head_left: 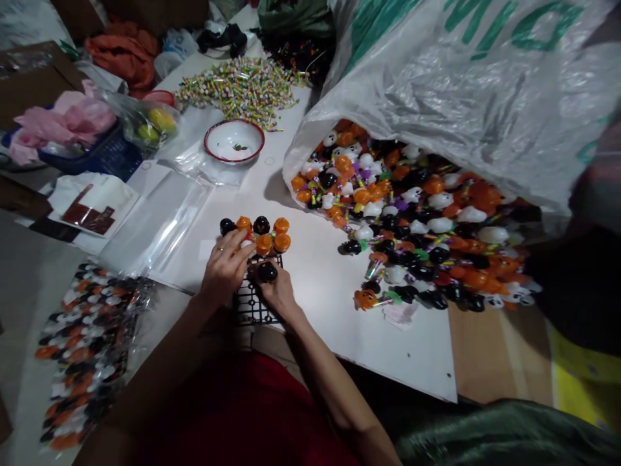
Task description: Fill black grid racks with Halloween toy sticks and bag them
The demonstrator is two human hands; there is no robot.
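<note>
The left hand (pixel 226 259) lay over the near-left part of a cluster of topped pieces (pixel 264 244), its fingers bent and close together. Whether it gripped one of them or only steadied them could not be told. The right hand (pixel 281 291) was closed around a black-topped piece (pixel 267 272), the round top showing above the fingers; the rest of the piece was hidden.

Both hands were at a black grid rack (pixel 255 307) near the front edge of the white tabletop (pixel 320 291). The cluster stood at the rack's far end, its visible tops orange and black, with a white one partly covered by the left hand. The rack's near squares showed bare.

To the right, a large white sack (pixel 436 110) lay with its mouth open, and a heap of loose figures (pixel 427 246) in orange, black, white and purple spilled from it onto the tabletop. Beyond the rack stood a white bowl (pixel 228 134) with a red rim; behind it lay a pile of small multicoloured sticks (pixel 237 87). Clear plastic bags (pixel 150 223) lay to the left. Filled packs (pixel 87 330) were noted at lower left.
</note>
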